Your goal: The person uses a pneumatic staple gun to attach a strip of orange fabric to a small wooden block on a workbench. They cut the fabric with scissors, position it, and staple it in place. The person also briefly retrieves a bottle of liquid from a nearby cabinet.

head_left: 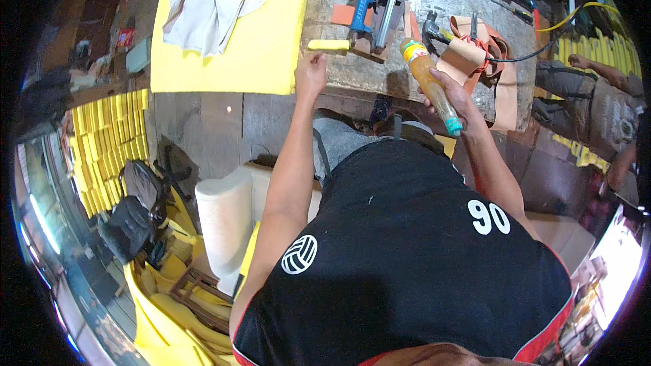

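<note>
My right hand (453, 95) is wrapped round a plastic bottle (428, 76) with amber-brown contents, a yellow label and a teal cap. The bottle is tilted, its capped end pointing down toward my body. At the table's front edge my left hand (311, 73) has its fingers curled closed beside the yellow foam sheet (230, 74); what they hold, if anything, is hidden. Just beyond that hand lies a narrow yellow foam strip (328, 45). A blue staple gun (367, 7) rests farther back, and a hammer (432, 29) is close to the bottle's far end.
Light grey fabric (209, 10) lies on the foam sheet. Peach-coloured straps (468, 57) heap at the right of the worn wooden table (332, 3), with a black hose (525, 58) beside them. A pale padded piece (222, 220) stands below left. Another person (607, 95) is at far right.
</note>
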